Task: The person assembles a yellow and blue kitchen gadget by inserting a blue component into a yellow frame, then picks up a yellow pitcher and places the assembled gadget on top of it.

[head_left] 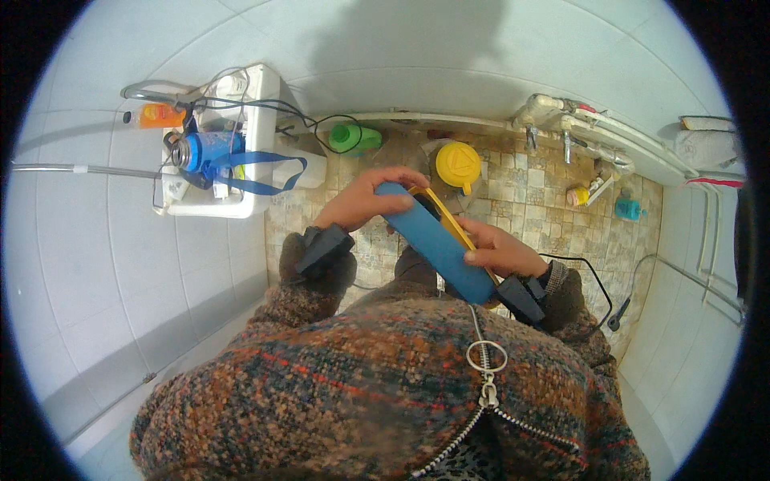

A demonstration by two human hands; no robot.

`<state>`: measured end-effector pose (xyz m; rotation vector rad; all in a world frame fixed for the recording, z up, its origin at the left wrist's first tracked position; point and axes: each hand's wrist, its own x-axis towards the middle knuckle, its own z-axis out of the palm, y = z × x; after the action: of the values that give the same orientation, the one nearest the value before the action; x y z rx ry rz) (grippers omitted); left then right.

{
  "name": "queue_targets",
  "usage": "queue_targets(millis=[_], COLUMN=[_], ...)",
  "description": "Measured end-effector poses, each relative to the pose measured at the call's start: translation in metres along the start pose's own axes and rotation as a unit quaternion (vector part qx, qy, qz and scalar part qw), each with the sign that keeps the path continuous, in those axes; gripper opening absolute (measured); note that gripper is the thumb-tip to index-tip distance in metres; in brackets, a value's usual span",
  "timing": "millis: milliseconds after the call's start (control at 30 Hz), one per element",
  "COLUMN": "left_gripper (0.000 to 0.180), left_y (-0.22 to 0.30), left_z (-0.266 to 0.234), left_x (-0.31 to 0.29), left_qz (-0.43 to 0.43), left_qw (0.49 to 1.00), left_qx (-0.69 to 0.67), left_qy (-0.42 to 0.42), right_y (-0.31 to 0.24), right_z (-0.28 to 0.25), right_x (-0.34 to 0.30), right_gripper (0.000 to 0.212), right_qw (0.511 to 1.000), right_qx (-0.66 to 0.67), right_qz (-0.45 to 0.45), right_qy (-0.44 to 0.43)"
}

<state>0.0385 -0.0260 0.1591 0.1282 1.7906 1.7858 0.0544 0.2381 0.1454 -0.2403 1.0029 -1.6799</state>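
Note:
Across my lap, both hands hold a long flat blue pad with a yellow frame or handle along its far side. It is tilted, its left end farther from me. My left hand is closed round the upper left end, thumb on the blue face. My right hand grips the lower right part, thumb on the pad's edge and fingers behind the yellow part. The pad's underside is mostly hidden. Beyond it on the tiled floor stands a round yellow plastic vessel with a small handle.
At the left, a white basin holds a blue bottle with a strap, an orange bottle and cables. A green bottle lies by the far wall. Taps and pipes line the right, above a teal bottle.

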Motion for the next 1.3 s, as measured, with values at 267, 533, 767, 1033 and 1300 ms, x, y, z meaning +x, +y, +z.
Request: queue_targets(millis=[267, 533, 767, 1033, 1300], left_gripper=[0.041, 0.034, 0.031, 0.033, 0.034], left_y=[-0.005, 0.001, 0.008, 0.011, 0.009], left_z=[-0.014, 0.0, 0.012, 0.02, 0.019], left_x=[-0.004, 0.002, 0.006, 0.005, 0.007], left_qz=[0.024, 0.083, 0.088, 0.056, 0.07], left_qw=[0.971, 0.936, 0.934, 0.959, 0.97], left_qx=[-0.185, -0.246, -0.246, -0.21, -0.152], left_qy=[0.151, 0.24, 0.243, 0.182, 0.175], right_y=[-0.019, -0.038, -0.041, -0.03, -0.025], right_z=[-0.007, -0.006, 0.0, -0.009, -0.014], right_x=[-0.021, -0.014, -0.009, -0.022, -0.024], right_gripper=[0.078, 0.079, 0.075, 0.076, 0.08], right_qw=[0.983, 0.954, 0.944, 0.948, 0.951], right_qx=[0.124, 0.088, 0.1, 0.13, 0.153], right_qz=[-0.108, -0.239, -0.257, -0.225, -0.216], right_qy=[0.079, 0.16, 0.183, 0.183, 0.162])
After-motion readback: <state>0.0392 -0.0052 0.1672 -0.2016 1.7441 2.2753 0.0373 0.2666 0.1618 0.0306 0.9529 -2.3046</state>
